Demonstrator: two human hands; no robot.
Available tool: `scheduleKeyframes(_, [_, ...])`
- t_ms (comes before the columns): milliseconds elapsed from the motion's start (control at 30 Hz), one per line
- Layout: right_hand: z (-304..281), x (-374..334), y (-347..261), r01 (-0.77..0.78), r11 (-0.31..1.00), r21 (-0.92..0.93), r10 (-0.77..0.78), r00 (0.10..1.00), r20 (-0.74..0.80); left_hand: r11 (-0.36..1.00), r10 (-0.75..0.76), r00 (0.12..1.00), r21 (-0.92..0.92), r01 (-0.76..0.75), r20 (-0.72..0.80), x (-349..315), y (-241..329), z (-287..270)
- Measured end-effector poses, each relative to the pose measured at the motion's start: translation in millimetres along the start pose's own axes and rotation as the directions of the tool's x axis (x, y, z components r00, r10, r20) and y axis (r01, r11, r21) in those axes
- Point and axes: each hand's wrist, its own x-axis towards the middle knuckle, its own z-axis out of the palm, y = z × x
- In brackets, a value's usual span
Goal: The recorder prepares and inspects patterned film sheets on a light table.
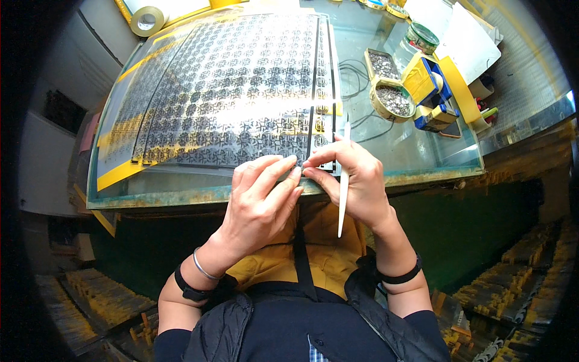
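A large clear film sheet (241, 78), printed with rows of dark patterns, lies on the glass-topped table (374, 157). At its near edge, right of the middle, my two hands meet with fingertips almost touching. My left hand (262, 196) has its fingers bent together at the film's edge; whatever they pinch is too small to make out. In my right hand (362, 181) a slim white-handled tool (344, 202) is tucked between the fingers, its thin pointed end away from me. The thumb and forefinger of that hand close together by the film's corner.
Yellow strips (120, 175) show under the film's left side. At right stand a round tin (392, 101) and a rectangular tray (383, 64) of greyish bits, a blue-and-yellow tape dispenser (425, 81) and a green tin (422, 37). A tape roll (148, 21) sits far left.
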Motion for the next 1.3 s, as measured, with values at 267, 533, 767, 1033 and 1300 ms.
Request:
scheduleKeyframes(267, [4.6, 1.3, -3.1, 0.039, 0.998, -0.048, -0.037, 0.999, 0.038, 0.996, -0.03, 1.0, -0.079, 0.029, -0.009, 2.1, 0.7, 6.5])
scheduleKeyframes(533, [11.5, -1.1, -2.8, 0.017, 0.999, -0.045, -0.017, 1.0, -0.001, 0.995, -0.033, 0.999, -0.099, 0.029, -0.043, 4.4, 0.8, 7.3])
scheduleKeyframes(767, [15.2, -5.0, -6.0, -0.063, 0.994, -0.094, 0.053, 0.993, -0.108, 0.996, -0.005, 0.997, -0.093, -0.002, -0.081, 5.4, -0.4, 12.6])
scheduleKeyframes(1033, [17.1, -9.2, 10.8, -0.01, 0.992, 0.124, 0.04, 0.97, -0.239, 0.992, -0.023, 0.997, -0.125, 0.014, -0.074, 10.6, -0.9, 8.0])
scheduleKeyframes(1300, [9.7, -5.6, 9.7, -0.117, 0.986, 0.122, 0.131, 0.985, -0.113, 0.93, -0.176, 0.976, -0.302, 0.207, 0.126, 36.3, -5.6, 0.8])
